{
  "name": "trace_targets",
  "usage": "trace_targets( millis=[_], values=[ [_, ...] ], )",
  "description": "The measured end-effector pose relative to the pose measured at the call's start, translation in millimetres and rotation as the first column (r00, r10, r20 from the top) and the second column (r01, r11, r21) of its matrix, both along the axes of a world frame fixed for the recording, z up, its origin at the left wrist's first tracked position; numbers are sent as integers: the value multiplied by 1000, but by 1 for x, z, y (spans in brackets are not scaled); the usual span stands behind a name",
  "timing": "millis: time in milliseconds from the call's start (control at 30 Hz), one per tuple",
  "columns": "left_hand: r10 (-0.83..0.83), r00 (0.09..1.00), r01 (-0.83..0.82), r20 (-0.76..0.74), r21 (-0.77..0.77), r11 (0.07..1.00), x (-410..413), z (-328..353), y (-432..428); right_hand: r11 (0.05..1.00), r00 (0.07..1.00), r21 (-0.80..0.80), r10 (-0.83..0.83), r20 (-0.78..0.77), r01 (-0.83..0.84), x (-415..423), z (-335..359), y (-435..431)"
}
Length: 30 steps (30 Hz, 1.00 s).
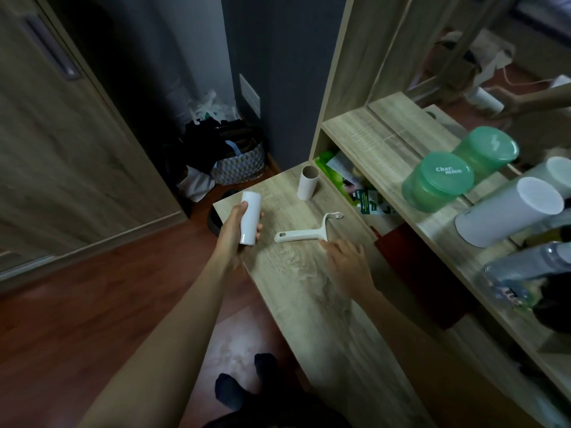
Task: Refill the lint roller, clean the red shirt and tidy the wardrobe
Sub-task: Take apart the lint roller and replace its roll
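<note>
The bare lint roller handle (304,233) lies on the desk (293,291), with the right hand (347,261), fingers spread and empty, just beside it. The left hand (233,233) grips a white refill roll (251,211). The refill step seems in hand: next, lift the handle and line the roll up with its spindle.

A home bedroom: wooden wardrobe door (61,156), mirror (457,63) over a dressing table (309,291), bags (238,163) on wood floor (92,304).

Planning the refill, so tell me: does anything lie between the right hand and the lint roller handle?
Nothing visible does. The right hand is open right beside the lint roller handle on bare desk. The cardboard core stands farther back; the left hand holds the refill roll.
</note>
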State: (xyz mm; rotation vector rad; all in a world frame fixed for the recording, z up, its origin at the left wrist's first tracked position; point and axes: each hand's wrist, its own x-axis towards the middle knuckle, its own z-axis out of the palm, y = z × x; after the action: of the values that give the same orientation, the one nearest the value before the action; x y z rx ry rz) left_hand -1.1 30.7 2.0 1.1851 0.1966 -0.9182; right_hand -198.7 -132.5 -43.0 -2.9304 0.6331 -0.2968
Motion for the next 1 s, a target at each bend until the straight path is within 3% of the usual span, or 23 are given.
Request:
trace_targets(
  millis=[200,333,400,467,567,800,867,1000],
  values=[
    [-53,997,48,-54,-99,994,-4,7,1,997,997,52,-52,58,49,-1,-3,-1],
    [-35,997,25,-73,-131,991,-5,10,1,988,966,144,-88,242,54,24,16,6],
    [-29,997,19,-65,-143,990,-8,12,0,949,924,314,-137,358,20,44,37,17],
    [-64,997,69,44,-113,991,-9,17,-2,823,907,567,-246,341,10,61,54,26],
    [-128,972,140,196,-48,989,-7,20,-3,584,914,807,-367,174,81,76,73,36],
    [-144,958,139,246,36,990,-9,27,0,120,870,987,-491,-37,110,80,69,53],
    [-175,953,158,246,86,984,-16,21,3,66,853,987,-514,-94,149,77,61,56],
    [-112,977,102,179,65,993,-28,4,8,50,841,989,-533,-90,137,71,55,60]
  ],
)
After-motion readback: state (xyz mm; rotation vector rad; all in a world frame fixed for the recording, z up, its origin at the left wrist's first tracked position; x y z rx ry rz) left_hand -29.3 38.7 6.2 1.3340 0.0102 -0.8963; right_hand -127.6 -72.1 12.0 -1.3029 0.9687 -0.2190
